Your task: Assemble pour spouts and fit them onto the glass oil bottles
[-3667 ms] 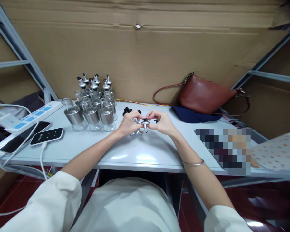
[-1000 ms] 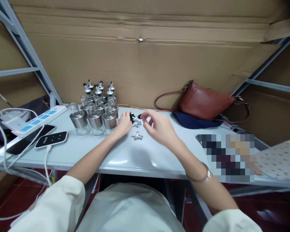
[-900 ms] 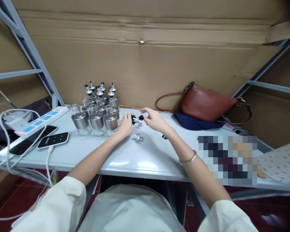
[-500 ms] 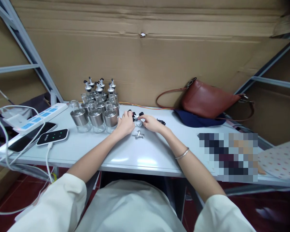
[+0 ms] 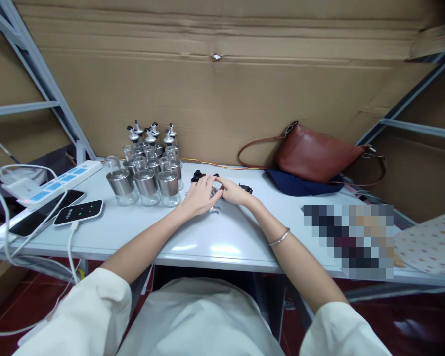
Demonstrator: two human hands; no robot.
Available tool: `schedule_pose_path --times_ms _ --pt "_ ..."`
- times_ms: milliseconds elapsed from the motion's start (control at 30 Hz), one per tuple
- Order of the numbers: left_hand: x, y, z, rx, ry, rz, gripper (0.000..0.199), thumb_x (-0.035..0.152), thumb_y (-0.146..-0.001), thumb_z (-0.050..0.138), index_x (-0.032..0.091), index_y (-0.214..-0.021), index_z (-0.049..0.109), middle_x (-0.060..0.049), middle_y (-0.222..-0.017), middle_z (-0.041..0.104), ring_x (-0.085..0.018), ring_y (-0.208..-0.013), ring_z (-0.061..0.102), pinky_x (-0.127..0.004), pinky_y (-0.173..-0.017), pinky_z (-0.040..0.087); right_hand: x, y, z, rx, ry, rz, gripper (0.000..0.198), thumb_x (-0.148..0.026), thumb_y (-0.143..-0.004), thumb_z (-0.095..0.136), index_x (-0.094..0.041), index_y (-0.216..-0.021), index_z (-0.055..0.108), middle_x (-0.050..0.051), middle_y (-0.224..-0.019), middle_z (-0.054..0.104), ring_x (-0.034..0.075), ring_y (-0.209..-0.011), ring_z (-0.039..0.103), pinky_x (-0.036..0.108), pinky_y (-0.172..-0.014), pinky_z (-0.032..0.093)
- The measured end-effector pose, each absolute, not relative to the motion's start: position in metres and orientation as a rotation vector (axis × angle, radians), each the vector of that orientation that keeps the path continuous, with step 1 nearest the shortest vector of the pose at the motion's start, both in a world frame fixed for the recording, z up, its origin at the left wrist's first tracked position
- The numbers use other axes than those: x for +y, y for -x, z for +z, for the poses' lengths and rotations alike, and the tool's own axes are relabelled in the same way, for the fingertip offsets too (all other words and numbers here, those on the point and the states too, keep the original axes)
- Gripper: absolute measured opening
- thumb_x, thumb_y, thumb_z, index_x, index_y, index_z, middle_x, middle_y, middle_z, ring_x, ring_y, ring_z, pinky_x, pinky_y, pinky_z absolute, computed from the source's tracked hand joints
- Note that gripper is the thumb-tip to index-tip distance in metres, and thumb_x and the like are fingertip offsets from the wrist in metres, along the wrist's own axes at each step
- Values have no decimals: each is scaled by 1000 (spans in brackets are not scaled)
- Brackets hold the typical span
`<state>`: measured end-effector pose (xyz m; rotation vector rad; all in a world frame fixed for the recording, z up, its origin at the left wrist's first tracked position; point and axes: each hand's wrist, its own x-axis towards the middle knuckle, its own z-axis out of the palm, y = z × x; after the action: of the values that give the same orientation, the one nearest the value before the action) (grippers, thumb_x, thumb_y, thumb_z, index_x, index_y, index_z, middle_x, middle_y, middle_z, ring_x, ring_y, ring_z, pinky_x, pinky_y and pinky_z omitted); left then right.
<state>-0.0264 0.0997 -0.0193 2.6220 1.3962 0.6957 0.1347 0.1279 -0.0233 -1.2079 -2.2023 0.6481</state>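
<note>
My left hand [image 5: 201, 196] lies palm down over a cluster of small parts, its fingers stretched out and its thumb reaching toward my right hand. My right hand [image 5: 235, 192] meets it from the other side, index finger and thumb apart, fingertips touching the left ones. Whatever lies under the palms is hidden. Small black pieces [image 5: 198, 175] show beyond the left fingers. Below the hands, a small silvery metal piece [image 5: 215, 210] is partly covered. More black pieces [image 5: 246, 189] lie just right of my right hand.
Several glass bottles with steel bands [image 5: 147, 181] stand at left, the rear ones with pourers. Farther left are a power strip [image 5: 65, 180], a phone [image 5: 46, 215] and a cabled device [image 5: 78, 212]. A brown bag [image 5: 315, 152] rests on dark blue cloth [image 5: 300, 184] at right.
My left hand has moved right and spread over the small parts, meeting my right hand. The clear piece between the hands and much of the metal piece are now covered. The view shifted slightly.
</note>
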Motion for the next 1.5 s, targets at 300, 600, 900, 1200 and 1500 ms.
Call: schedule_pose_path --times_ms 300,600,900,1200,1500 --pt "94 25 -15 1405 -2665 575 29 27 -87 42 16 -113 49 -12 -113 60 -26 -105 56 -41 -88 42 113 -135 -14 -2184 1131 939 44 -1 -67 39 -13 -99 66 5 -97 69 13 -75 58 26 -77 47" --pt "95 23 -13 1405 -2659 691 24 23 -88 40 19 -106 55 -6 -102 68 -23 -97 60 -44 -94 34 111 -142 -15 -2015 1168 1082 26 -17 -77 37 -14 -84 62 2 -74 62 12 -64 56 22 -56 43" --pt "74 12 -8 906 -2964 842 37 33 -89 43 12 -118 51 -14 -122 56 -25 -114 48 -38 -95 34 114 -166 2 -1956 1269 753 20 -28 -84 43 -17 -75 57 0 -68 61 12 -61 51 24 -63 41" --pt "29 -40 -33 409 -3219 513 29 31 -93 45 16 -117 51 -10 -110 59 -22 -99 56 -33 -78 37 114 -166 -1 -1961 1331 613 17 -27 -84 45 -17 -76 56 0 -65 62 11 -55 51 21 -57 40" --pt "53 -14 -12 668 -2329 962 12 21 -84 57 17 -95 61 -3 -90 68 -15 -80 61 -27 -74 41 117 -191 8 -1876 1473 343 16 -22 -82 46 -15 -84 60 3 -70 66 13 -61 56 23 -62 43"
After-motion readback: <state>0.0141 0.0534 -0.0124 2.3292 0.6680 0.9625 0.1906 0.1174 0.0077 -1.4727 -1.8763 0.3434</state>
